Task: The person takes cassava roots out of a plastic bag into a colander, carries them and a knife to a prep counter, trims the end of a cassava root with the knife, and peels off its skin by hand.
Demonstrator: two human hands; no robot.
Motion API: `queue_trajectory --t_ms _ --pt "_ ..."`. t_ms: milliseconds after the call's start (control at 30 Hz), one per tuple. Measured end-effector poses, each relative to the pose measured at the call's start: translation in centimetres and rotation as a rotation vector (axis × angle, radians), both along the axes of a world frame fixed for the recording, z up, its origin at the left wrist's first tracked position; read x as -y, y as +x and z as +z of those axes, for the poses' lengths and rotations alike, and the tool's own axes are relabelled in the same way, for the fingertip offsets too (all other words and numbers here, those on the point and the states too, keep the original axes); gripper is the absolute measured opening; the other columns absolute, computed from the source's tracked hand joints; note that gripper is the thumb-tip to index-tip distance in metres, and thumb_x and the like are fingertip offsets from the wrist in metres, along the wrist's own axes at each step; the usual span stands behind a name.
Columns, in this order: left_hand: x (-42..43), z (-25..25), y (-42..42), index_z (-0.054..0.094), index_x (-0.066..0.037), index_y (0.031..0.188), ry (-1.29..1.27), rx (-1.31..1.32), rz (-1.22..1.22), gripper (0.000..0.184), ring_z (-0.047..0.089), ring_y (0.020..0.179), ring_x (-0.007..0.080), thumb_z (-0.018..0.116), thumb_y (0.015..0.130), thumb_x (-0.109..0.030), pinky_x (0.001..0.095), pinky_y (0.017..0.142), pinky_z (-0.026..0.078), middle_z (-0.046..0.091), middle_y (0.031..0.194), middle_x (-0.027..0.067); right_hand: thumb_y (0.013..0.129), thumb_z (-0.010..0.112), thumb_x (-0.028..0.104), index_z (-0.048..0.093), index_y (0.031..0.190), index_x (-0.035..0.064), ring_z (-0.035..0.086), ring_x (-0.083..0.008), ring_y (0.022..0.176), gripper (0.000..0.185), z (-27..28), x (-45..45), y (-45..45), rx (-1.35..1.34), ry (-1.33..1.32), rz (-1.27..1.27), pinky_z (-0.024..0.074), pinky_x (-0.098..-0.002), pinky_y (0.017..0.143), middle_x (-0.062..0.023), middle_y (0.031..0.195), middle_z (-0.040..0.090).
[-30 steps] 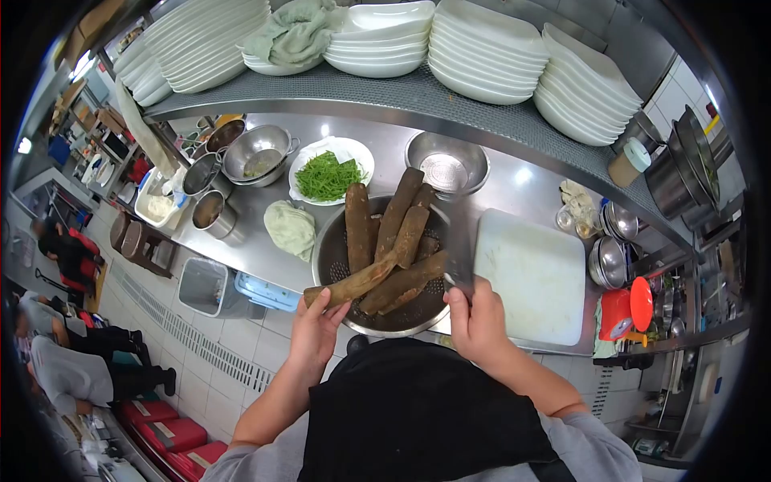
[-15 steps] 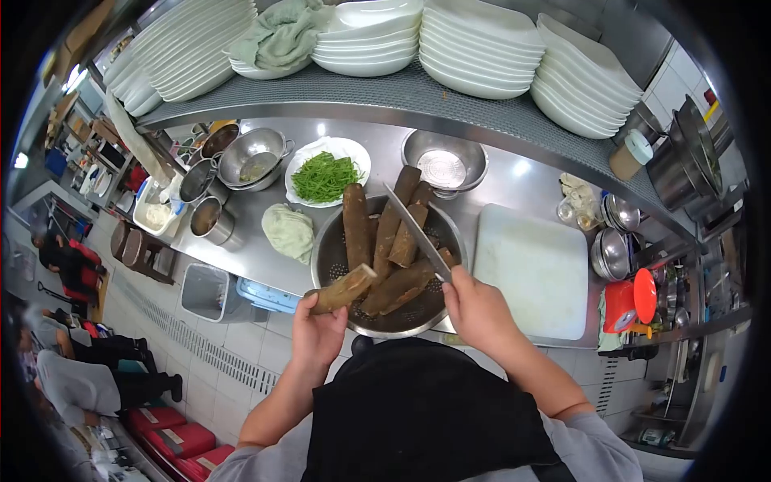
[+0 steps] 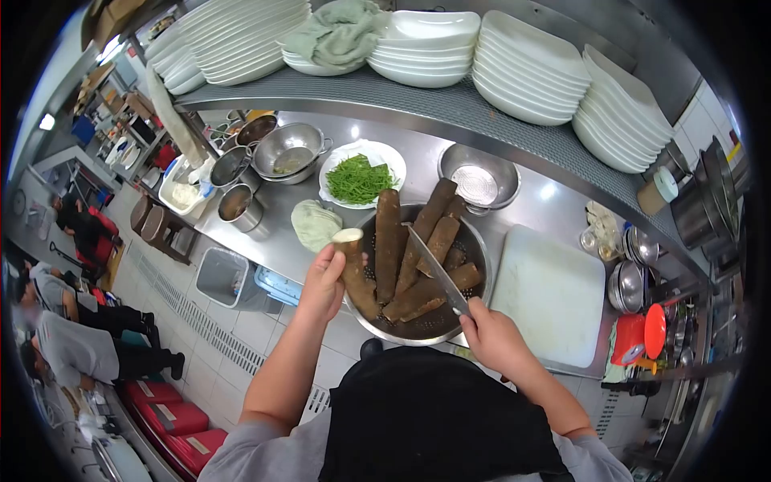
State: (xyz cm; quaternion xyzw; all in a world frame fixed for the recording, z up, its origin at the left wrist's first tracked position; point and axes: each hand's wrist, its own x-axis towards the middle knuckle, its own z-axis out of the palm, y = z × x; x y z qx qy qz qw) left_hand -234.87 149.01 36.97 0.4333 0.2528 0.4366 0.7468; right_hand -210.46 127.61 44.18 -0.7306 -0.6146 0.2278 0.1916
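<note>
- While the left hand (image 3: 324, 285) grips one brown root (image 3: 358, 277) near its upper end, fingers curled closed around it, the right hand (image 3: 494, 333) wraps a knife (image 3: 434, 269) by the handle, fist closed.
- Head view: held root stands tilted, pale cut end up, at the left side of a metal colander (image 3: 430, 329); lower part is over the colander, can't tell if it touches.
- Knife blade angles up and left above the other roots (image 3: 387, 241); can't tell if blade touches them.
- Other roots lie piled in the colander, brown skin on, several leaning up on the far rim.
- Colander sits at the near edge of a steel counter (image 3: 422, 177).
- Right of colander: white cutting board (image 3: 550, 297), flat. Red scale (image 3: 629, 341) beyond it, further right.
- Behind colander: metal bowl (image 3: 479, 177); left of that bowl, white plate (image 3: 392, 157) with chopped greens (image 3: 361, 181).
- Left, just beside colander: crumpled pale green cloth (image 3: 315, 225). Further left, steel pot (image 3: 241, 207) and stacked bowls (image 3: 293, 149).
- Above counter: shelf (image 3: 385, 95) with stacked white plates (image 3: 532, 68), second cloth (image 3: 339, 34) on one stack.
- Floor left: grey bin (image 3: 223, 277); person in grey shirt (image 3: 80, 349), well apart.
</note>
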Motion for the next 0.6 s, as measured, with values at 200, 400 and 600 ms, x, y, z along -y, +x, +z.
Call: queue_trajectory --t_ms 200,400,600 --pt "-0.8 -1.1 2.7 0.051 -0.006 0.135 -0.241 0.248 -0.191 0.059 0.065 0.096 0.0239 0.032 0.109 -0.055 0.0397 0.087 0.052 0.066 0.111 0.0121 0.104 0.05 0.02 0.043 0.105 0.0031 0.063 -0.0475 0.073 0.018 1.1 -1.0 -1.4 -0.053 -0.015 0.051 0.0479 -0.0574 0.066 -0.0236 0.075 0.065" --pt "-0.3 -0.6 4.7 0.052 -0.006 0.134 -0.218 0.208 -0.192 0.057 0.063 0.098 0.022 0.036 0.108 -0.054 0.0388 0.09 0.051 0.065 0.108 0.0089 0.103 0.052 0.02 0.043 0.104 0.0015 0.062 -0.0485 0.074 0.02 2.3 -2.2 -2.0 -0.069 0.006 0.071 0.0467 -0.0573 0.066 -0.025 0.075 0.063" --pt "0.6 1.3 5.9 0.048 -0.005 0.14 -0.088 0.187 -0.08 0.053 0.058 0.108 0.0176 0.045 0.108 -0.048 0.0365 0.099 0.048 0.06 0.12 0.0053 0.104 0.052 0.02 0.042 0.103 0.0002 0.061 -0.0493 0.074 0.022 3.1 -2.7 -2.2 -0.079 0.016 0.078 0.0457 -0.0576 0.067 -0.0264 0.075 0.062"
